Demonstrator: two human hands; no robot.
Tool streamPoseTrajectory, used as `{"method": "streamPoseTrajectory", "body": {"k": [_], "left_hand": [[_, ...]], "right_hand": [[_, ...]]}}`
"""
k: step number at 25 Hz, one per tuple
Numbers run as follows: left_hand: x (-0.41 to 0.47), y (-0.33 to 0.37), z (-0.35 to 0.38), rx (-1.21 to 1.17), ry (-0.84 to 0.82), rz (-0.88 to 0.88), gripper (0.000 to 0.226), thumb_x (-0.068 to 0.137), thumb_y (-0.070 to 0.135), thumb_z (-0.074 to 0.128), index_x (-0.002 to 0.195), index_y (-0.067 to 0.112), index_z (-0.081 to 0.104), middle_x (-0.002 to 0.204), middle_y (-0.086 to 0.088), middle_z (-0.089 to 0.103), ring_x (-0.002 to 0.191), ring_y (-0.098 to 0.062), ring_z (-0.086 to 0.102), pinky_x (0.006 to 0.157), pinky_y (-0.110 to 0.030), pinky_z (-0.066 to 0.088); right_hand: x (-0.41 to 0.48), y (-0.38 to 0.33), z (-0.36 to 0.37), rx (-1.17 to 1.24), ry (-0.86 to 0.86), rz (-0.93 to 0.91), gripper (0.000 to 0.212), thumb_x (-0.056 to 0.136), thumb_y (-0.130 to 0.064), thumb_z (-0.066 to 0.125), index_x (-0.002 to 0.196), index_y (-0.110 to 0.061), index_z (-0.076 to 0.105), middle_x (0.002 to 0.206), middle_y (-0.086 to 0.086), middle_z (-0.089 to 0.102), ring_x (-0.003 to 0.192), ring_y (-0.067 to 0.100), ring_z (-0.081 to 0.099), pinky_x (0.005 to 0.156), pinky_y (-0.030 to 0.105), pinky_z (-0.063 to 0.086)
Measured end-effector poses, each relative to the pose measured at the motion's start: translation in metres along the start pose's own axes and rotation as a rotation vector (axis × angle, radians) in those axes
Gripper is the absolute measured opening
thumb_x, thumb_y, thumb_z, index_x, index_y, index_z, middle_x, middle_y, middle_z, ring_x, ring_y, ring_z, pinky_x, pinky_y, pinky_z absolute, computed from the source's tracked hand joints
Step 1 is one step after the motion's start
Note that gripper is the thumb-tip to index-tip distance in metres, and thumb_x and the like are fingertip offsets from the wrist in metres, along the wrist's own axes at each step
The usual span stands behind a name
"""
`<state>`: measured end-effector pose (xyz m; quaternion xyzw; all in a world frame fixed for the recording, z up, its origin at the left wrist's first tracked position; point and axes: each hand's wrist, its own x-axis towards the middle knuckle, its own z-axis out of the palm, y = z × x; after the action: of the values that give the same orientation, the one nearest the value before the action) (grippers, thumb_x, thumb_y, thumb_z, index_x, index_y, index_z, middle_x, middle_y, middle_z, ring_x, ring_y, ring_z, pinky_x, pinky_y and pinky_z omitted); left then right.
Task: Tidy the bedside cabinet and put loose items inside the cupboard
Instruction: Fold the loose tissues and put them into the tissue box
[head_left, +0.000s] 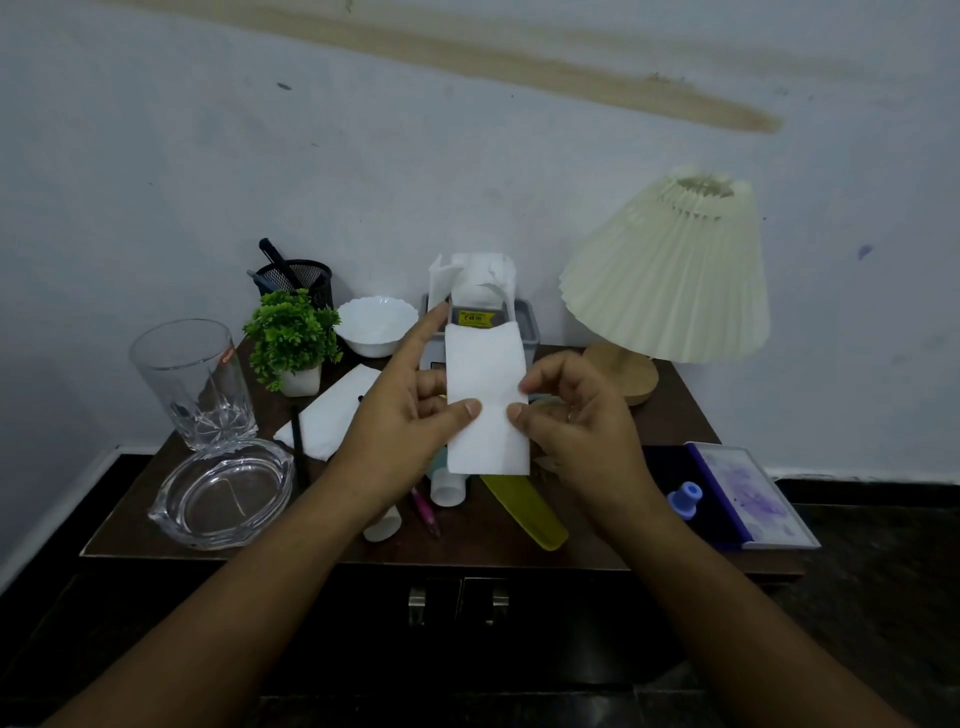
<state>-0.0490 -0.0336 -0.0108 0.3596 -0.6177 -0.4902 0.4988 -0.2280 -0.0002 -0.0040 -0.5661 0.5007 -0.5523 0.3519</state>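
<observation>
Both hands hold 1 folded white tissue (487, 400) upright above the cabinet (675, 431). The left hand (402, 410) pinches its left edge with thumb and fingers (470, 409), the index finger pointing up toward the tissue box (524, 317). The right hand (582, 421) pinches the right edge, fingers curled together. Below lie a yellow comb (524, 506), a pink pen (426, 512) and 2 small tubes. A glass (192, 382), ashtray (223, 493), plant (291, 335), bowl (375, 325) and lamp (670, 275) stand around. The cupboard doors (457, 603) are closed. The wall behind is pale and stained.
</observation>
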Motion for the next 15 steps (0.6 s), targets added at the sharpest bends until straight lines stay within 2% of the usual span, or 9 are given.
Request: {"method": "streamPoseTrajectory", "body": {"k": [2,4,6,8,11,15], "left_hand": [[0.0,0.001,-0.001,0.067,0.025,0.034,0.085,0.092,0.0,0.067,0.153,0.046,0.029,0.116,-0.001,0.075,0.089,-0.03,0.074,0.09,-0.047,0.059],[0.0,0.003,-0.002,0.135,0.035,0.089,0.07,0.094,-0.001,0.064,0.147,0.039,0.041,0.118,0.002,0.071,0.076,-0.024,0.07,0.085,-0.039,0.06],[0.002,0.003,-0.003,0.154,0.028,0.104,0.043,0.095,-0.004,0.061,0.128,0.024,0.064,0.114,0.002,0.072,0.082,-0.022,0.07,0.085,-0.039,0.06],[0.003,-0.002,-0.006,0.212,0.046,0.068,0.03,0.094,-0.004,0.062,0.106,0.019,0.077,0.107,0.003,0.076,0.098,-0.013,0.072,0.092,-0.039,0.058],[0.005,-0.009,-0.011,0.284,0.061,0.019,0.029,0.093,0.0,0.064,0.104,0.022,0.08,0.11,0.008,0.076,0.107,-0.007,0.069,0.098,-0.04,0.056],[0.005,-0.009,-0.011,0.333,0.068,0.03,0.033,0.093,0.0,0.065,0.11,0.024,0.078,0.115,0.015,0.073,0.107,-0.004,0.066,0.098,-0.035,0.054]], "right_hand": [[0.0,0.002,0.002,-0.03,-0.027,0.003,0.022,0.091,0.003,0.066,0.089,-0.018,0.072,0.091,-0.003,0.071,0.08,0.007,0.067,0.066,0.021,0.054],[0.0,0.005,0.003,-0.06,0.019,0.011,0.024,0.093,0.0,0.065,0.097,-0.021,0.076,0.099,-0.004,0.073,0.087,0.008,0.069,0.071,0.026,0.059],[0.001,0.009,0.003,-0.11,0.055,-0.002,0.027,0.093,-0.003,0.065,0.106,-0.024,0.076,0.099,-0.004,0.072,0.086,0.014,0.069,0.074,0.034,0.061],[0.001,0.011,0.002,-0.188,0.049,-0.017,0.028,0.092,-0.006,0.065,0.111,-0.025,0.076,0.086,-0.007,0.069,0.077,0.014,0.066,0.071,0.035,0.059],[-0.001,0.009,0.004,-0.309,-0.018,0.027,0.024,0.093,-0.01,0.067,0.112,-0.022,0.075,0.082,-0.011,0.067,0.071,0.002,0.06,0.065,0.019,0.049],[0.002,0.0,0.007,-0.446,-0.114,0.06,0.019,0.095,-0.016,0.066,0.109,-0.022,0.078,0.102,-0.013,0.073,0.084,-0.009,0.063,0.066,0.002,0.045]]}}
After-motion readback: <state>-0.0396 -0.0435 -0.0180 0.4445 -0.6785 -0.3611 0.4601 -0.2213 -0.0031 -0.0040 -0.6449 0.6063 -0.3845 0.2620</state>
